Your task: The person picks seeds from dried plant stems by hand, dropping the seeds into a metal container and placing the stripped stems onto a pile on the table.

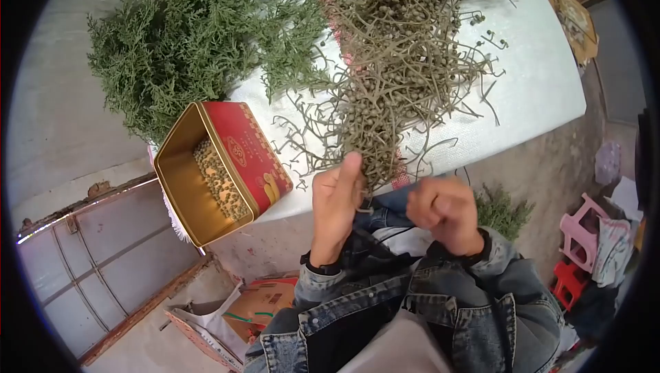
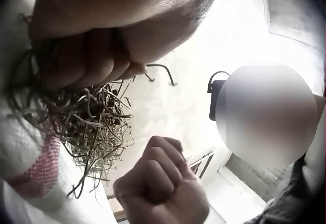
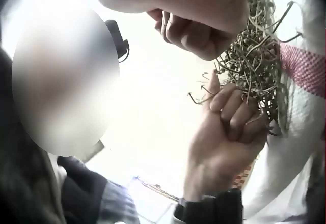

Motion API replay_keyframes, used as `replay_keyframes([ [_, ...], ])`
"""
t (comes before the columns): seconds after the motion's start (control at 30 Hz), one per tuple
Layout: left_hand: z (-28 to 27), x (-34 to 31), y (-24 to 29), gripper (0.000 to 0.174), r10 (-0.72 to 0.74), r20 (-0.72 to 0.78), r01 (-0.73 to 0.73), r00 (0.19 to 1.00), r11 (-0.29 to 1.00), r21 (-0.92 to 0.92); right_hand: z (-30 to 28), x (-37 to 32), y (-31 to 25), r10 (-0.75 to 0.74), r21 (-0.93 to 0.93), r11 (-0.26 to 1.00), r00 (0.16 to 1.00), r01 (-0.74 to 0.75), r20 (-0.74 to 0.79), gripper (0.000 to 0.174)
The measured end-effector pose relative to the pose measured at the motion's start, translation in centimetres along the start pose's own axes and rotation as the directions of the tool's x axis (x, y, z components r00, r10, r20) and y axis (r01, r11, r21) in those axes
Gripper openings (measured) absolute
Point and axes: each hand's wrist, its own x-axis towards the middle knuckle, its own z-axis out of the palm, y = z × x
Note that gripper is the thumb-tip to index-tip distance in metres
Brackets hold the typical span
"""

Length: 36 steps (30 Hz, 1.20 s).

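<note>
A tangled heap of dried brown stems with small round seed heads [image 1: 392, 91] lies on a white woven sack [image 1: 529, 98]. At the heap's near edge my left hand [image 1: 334, 204] has its thumb raised and its other fingers curled round a dried stem; in the right wrist view, thin stem ends poke out by those fingers [image 3: 237, 107]. My right hand [image 1: 445, 211] is held as a fist just to the right, apart from the left one. No stem sticks out of this fist [image 2: 165, 183] in the left wrist view; its inside is hidden.
A red and gold tin [image 1: 240, 143] lies tilted at the left, with small round seed heads [image 1: 221, 184] inside. Green leafy sprigs [image 1: 185, 50] are piled behind it. Pink [image 1: 581, 232] and red stools [image 1: 569, 283] stand at right; a cardboard box [image 1: 258, 308] sits below left.
</note>
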Motion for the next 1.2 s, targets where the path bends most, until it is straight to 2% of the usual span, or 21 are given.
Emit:
replay_keyframes([
  [0.03,-0.2,0.1,0.1,0.049,0.001,-0.007,-0.001,1.0,0.999,-0.049,0.1,0.5,-0.7,-0.002,-0.005,1.0,1.0,0.002,0.002,0.033],
  [0.1,-0.6,0.0,0.3,0.049,-0.023,0.015,0.026,1.0,0.983,-0.184,0.6,1.9,-2.2,0.135,0.359,0.931,0.978,-0.07,-0.159,0.038],
  [0.17,-1.2,0.0,0.7,0.048,-0.063,0.075,0.089,0.995,0.899,-0.429,1.2,3.1,-3.6,0.13,0.325,0.942,0.982,-0.079,-0.136,0.038],
  [0.2,-1.6,-0.1,0.8,0.048,-0.055,0.07,0.081,0.996,0.898,-0.433,1.5,3.7,-4.3,0.122,0.29,0.953,0.985,-0.082,-0.123,0.038],
  [0.27,-2.4,-0.4,0.7,0.047,0.07,0.039,-0.04,0.997,0.856,-0.515,1.7,5.0,-5.1,0.111,0.249,0.965,0.988,-0.081,-0.108,0.038],
  [0.3,-2.7,-0.6,0.7,0.047,0.128,0.021,-0.095,0.992,0.827,-0.554,1.7,5.7,-5.4,0.105,0.024,0.994,0.988,-0.103,-0.113,0.039],
  [0.37,-3.3,-1.1,1.3,0.047,0.128,-0.017,-0.113,0.992,0.796,-0.595,1.7,7.0,-5.8,0.092,-0.415,0.9,0.988,-0.136,-0.124,0.041],
  [0.4,-3.4,-1.4,1.7,0.047,0.128,-0.056,-0.134,0.99,0.766,-0.629,1.8,7.6,-6.1,0.091,-0.421,0.897,0.988,-0.135,-0.123,0.041],
  [0.43,-3.7,-1.7,1.9,0.047,0.125,-0.094,-0.156,0.988,0.734,-0.661,1.8,8.2,-6.4,-0.022,-0.713,0.701,0.999,-0.011,-0.037,0.042],
  [0.47,-4.0,-2.1,1.9,0.047,0.128,-0.094,-0.158,0.987,0.728,-0.667,1.9,8.8,-6.8,-0.098,-0.906,0.407,0.992,0.118,0.085,0.043],
  [0.5,-4.3,-2.6,1.8,0.046,0.125,-0.019,-0.105,0.992,0.737,-0.668,1.9,9.3,-7.0,-0.125,-0.971,0.056,0.967,0.232,0.224,0.044],
  [0.53,-4.6,-3.0,1.7,0.046,0.122,0.056,-0.054,0.991,0.744,-0.666,2.0,9.8,-7.0,-0.123,-0.971,0.047,0.966,0.235,0.227,0.044],
  [0.63,-5.2,-3.5,1.7,0.045,0.12,0.225,0.043,0.967,0.792,-0.609,1.9,10.9,-6.4,-0.04,-0.875,-0.364,0.933,0.319,0.357,0.045],
  [0.7,-5.4,-3.4,1.8,0.045,0.104,0.403,0.109,0.909,0.876,-0.471,1.9,11.2,-6.3,-0.01,-0.87,-0.348,0.926,0.349,0.376,0.042],
  [0.73,-5.1,-3.4,2.1,0.045,0.11,0.407,0.107,0.907,0.874,-0.474,1.9,11.3,-6.2,0.018,-0.87,-0.321,0.921,0.374,0.389,0.04],
  [0.83,-2.3,-3.4,3.1,0.043,-0.13,0.514,0.17,0.848,0.985,-0.03,1.2,11.0,-6.3,0.038,-0.895,-0.254,0.928,0.367,0.37,0.037],
  [0.93,0.0,-2.8,3.4,0.039,-0.057,0.561,0.051,0.826,0.998,0.027,0.6,10.1,-6.3,0.037,-0.937,-0.161,0.951,0.309,0.307,0.036],
  [1.0,1.6,-2.6,3.8,0.038,-0.026,0.589,-0.01,0.808,0.998,0.057,0.5,9.3,-6.4,-0.005,-0.968,-0.022,0.968,0.25,0.251,0.035],
  [1.07,3.1,-2.7,4.3,0.033,-0.016,0.496,-0.053,0.868,0.991,0.125,0.2,8.5,-6.4,-0.026,-0.975,0.053,0.976,0.217,0.216,0.034],
  [1.17,3.5,-1.6,3.8,0.03,-0.03,0.411,-0.01,0.911,0.995,0.095,-0.6,7.5,-5.9,-0.015,-0.858,0.499,0.992,0.118,0.127,0.024],
  [1.2,3.5,-1.0,3.4,0.028,-0.047,0.386,0.041,0.921,0.999,0.024,-0.8,7.1,-5.8,-0.01,-0.855,0.506,0.992,0.114,0.127,0.024],
])
